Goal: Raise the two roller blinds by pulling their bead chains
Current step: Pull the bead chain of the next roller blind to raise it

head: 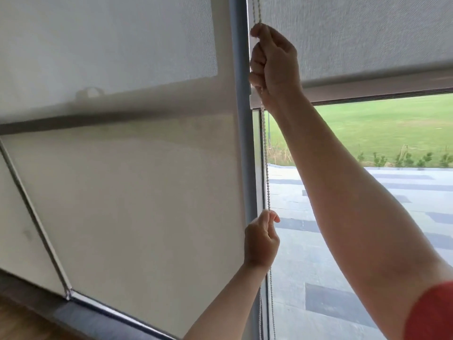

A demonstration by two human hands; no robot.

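A white bead chain hangs beside the grey window post. My right hand is high up, closed in a fist around the chain. Lower down, my left hand pinches the same chain between thumb and fingers. The right roller blind, grey fabric, is partly raised, and its bottom bar sits at about the height of my right wrist. The left roller blind, pale and translucent, hangs down fully to the sill.
Bare glass below the right blind shows a lawn and paved ground outside. The window sill and a strip of wooden floor lie at the bottom left. A dark frame bar shows through the left blind.
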